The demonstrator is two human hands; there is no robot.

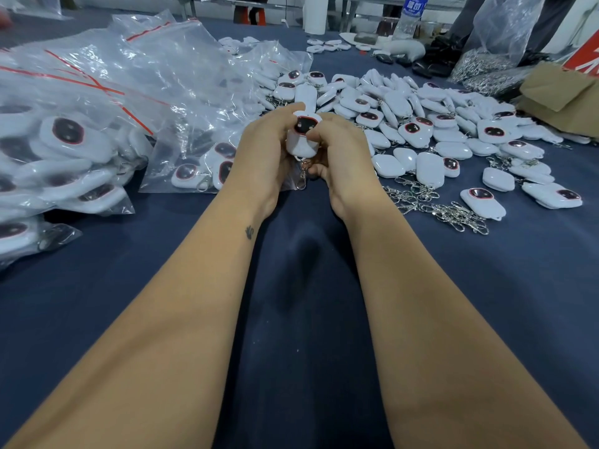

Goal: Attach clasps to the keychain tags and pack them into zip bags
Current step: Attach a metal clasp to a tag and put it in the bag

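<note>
Both hands meet over the middle of the dark blue table. A white keychain tag (303, 136) with a dark, red-rimmed window is gripped between my left hand (264, 153) and my right hand (340, 153), fingers curled round its sides. A metal clasp (303, 176) hangs from the tag's lower end, between my wrists. To the right lies a pile of loose white tags (431, 124), and loose clasps (444, 209) lie in front of it. Zip bags (97, 102) with red seal lines, filled with tags, are stacked on the left.
A cardboard box (564, 98) and a heap of metal clasps (486, 68) sit at the far right. A water bottle (410, 17) stands at the back edge. Dark table cloth (301, 303) lies bare between my forearms.
</note>
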